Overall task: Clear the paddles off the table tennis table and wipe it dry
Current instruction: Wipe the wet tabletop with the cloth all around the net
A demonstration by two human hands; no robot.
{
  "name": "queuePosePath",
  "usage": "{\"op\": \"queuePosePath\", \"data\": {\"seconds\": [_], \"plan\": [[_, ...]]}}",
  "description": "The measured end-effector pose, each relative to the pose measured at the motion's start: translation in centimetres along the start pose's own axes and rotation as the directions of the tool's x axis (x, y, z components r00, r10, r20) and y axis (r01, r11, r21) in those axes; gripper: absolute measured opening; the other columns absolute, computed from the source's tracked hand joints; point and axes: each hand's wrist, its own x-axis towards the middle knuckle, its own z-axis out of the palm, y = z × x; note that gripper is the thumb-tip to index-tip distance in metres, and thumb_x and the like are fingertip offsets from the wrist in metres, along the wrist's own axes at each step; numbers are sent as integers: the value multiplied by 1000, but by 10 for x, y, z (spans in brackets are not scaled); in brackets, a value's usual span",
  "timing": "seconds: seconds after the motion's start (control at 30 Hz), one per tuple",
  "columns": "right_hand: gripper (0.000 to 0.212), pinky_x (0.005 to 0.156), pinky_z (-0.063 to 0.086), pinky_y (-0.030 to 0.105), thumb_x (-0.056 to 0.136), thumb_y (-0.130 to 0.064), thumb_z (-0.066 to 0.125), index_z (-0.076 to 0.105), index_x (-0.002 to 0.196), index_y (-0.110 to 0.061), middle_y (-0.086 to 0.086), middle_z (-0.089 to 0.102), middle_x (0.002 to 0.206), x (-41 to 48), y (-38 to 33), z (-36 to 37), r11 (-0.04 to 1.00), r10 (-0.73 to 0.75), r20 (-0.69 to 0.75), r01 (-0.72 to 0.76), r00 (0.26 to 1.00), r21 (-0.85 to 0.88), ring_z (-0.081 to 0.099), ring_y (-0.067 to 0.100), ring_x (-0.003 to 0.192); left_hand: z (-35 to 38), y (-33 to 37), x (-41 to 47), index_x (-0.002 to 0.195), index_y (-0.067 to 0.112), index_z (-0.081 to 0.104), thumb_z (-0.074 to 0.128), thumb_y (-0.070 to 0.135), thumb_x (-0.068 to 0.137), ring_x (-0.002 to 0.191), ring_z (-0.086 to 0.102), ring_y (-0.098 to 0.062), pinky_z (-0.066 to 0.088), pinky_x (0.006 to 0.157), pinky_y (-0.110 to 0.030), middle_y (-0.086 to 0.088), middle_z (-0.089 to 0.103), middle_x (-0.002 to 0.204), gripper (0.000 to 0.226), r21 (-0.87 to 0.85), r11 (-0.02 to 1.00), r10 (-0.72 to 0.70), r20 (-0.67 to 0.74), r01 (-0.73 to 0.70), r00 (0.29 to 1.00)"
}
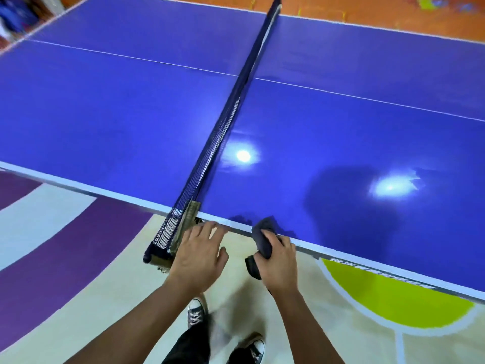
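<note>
Nearest the lens: left hand [199,256] at bottom centre, fingers straight and spread, holding nothing, fingertips right at the near table edge. Can't tell whether actually touching. Just to its right, right hand [282,261] curled tight around a dark grey cloth [262,233], top of the wad lying on the white edge line. Hands close together, not touching.

Then big to small. Blue table tennis table [354,122] filling most of the frame, no paddles anywhere on the visible top, so calling that half done. Painted floor [65,245] in purple, cream and lime across the lower frame, plenty of standing room along the near side. Dark net [228,114] running from top centre down to a clamp [185,227] just left of the left hand. Small dark damp-looking patch [242,218] on the blue right beside the cloth.

Progress guess: wiping somewhere around the near edge, with lots left. Smeary sheen around the two light reflections on the right half, probably not dry yet. Left half hard to judge. Wide open surface for long strokes toward the right; only snags the net and clamp on the left, plus the table lip under the cloth. Far corners likely out of reach from here, so probably a walk round.
</note>
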Motion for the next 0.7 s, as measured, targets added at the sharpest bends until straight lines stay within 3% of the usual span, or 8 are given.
{"op": "queuePosePath", "data": {"seconds": [0.27,0.43,0.57,0.7], "plan": [[58,101,44,35,84,-26,72,56,139,-34,-8,50,118,-23,-112,38,982,-185,-28,186,982,31,44,17,115,-52,-87,-42,116,23,59,55,30,90,102,56,-26,44,92,-39,2,58,114,27,-37,998,-51,-226,44,973],[55,99,47,38,90,-29,70,55,143,-30,1,52,125,-32,-173,67,983,-156,-107,165,982,76,47,23,119,-68,-161,-66,117,24,60,37,37,90,101,54,-22,45,92,-37,3,58,114,37,-44,998,-56,-242,47,969],[52,89,44,31,90,-26,71,57,140,-30,6,53,126,-39,-221,97,982,-132,-183,153,974,110,49,27,117,-75,-224,-82,115,21,63,47,31,88,100,57,-27,46,89,-40,0,61,113,33,-62,995,-93,-248,80,964],[53,93,48,36,87,-23,71,59,137,-32,1,54,127,-50,-266,131,969,-204,-246,230,948,85,47,23,117,-70,-266,-89,118,17,66,49,30,87,104,57,-32,46,92,-44,-5,61,120,38,-85,991,-116,-201,101,973]]}}
